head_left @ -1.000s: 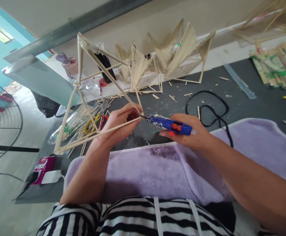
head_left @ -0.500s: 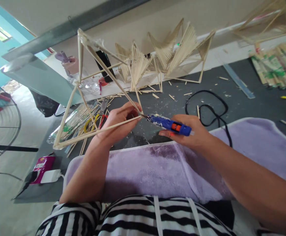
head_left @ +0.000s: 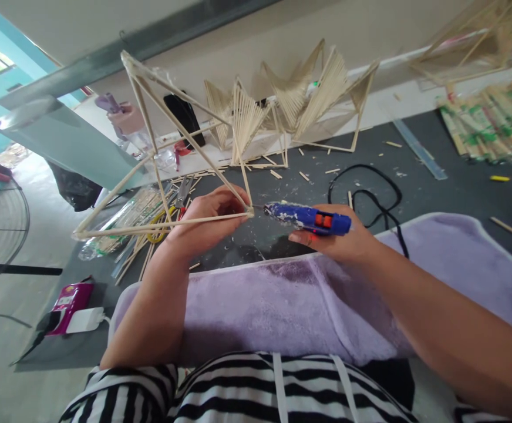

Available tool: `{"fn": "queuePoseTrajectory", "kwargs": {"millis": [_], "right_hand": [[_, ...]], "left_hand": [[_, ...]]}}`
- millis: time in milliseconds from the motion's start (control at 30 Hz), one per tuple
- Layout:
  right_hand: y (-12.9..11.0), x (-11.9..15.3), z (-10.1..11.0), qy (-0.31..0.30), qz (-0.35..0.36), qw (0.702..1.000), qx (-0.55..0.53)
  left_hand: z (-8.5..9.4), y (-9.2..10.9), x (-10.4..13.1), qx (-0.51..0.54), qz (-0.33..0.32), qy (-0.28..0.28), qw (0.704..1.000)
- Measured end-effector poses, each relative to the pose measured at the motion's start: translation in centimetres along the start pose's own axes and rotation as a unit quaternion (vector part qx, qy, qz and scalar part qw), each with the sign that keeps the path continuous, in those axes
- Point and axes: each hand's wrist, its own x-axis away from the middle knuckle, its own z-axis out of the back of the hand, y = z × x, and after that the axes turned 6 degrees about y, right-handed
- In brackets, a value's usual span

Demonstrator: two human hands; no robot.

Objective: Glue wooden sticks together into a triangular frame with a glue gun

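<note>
My left hand (head_left: pixel 214 214) is closed around one corner of a frame of thin wooden sticks (head_left: pixel 185 132), holding it tilted up above the table. In my right hand (head_left: pixel 342 229) is a blue hot glue gun (head_left: pixel 304 216) with an orange-red switch and a small red light. Its nozzle points left at the held corner, a short gap away. Whitish residue covers the gun's front part. Scissors with yellow handles (head_left: pixel 155 234) lie beneath the frame, partly hidden by it and by loose sticks.
Stick models with fanned rows (head_left: pixel 322 94) stand along the wall. Bundled sticks in packaging (head_left: pixel 494 120), a clear ruler (head_left: pixel 418 148) and a black cord (head_left: pixel 397 194) lie to the right. A pink power box (head_left: pixel 71 302) sits at the left edge. Purple cloth (head_left: pixel 256 305) covers my lap.
The glue gun has drawn back slightly to the right, off the corner. My left hand has tilted the stick frame, its far left end shifting left and upward.
</note>
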Motion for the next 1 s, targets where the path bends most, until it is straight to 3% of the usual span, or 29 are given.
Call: {"fn": "queuePoseTrajectory", "kwargs": {"millis": [100, 400, 633, 1000], "right_hand": [[-0.09, -0.08, 0.16, -0.035, -0.001, 0.999, -0.023], [-0.30, -0.39, 0.46, -0.042, 0.052, 0.998, 0.018], [0.00, -0.57, 0.84, -0.042, 0.003, 0.999, 0.024], [0.04, -0.61, 0.62, -0.059, 0.029, 0.997, 0.043]], "left_hand": [[0.30, -0.02, -0.01, 0.002, 0.002, -0.013, 1.000], [0.17, -0.58, 0.09, -0.043, -0.008, -0.035, 0.998], [0.66, -0.37, 0.22, -0.014, 0.011, -0.043, 0.999], [0.69, -0.91, -0.09, 0.013, 0.023, -0.050, 0.998]]}}
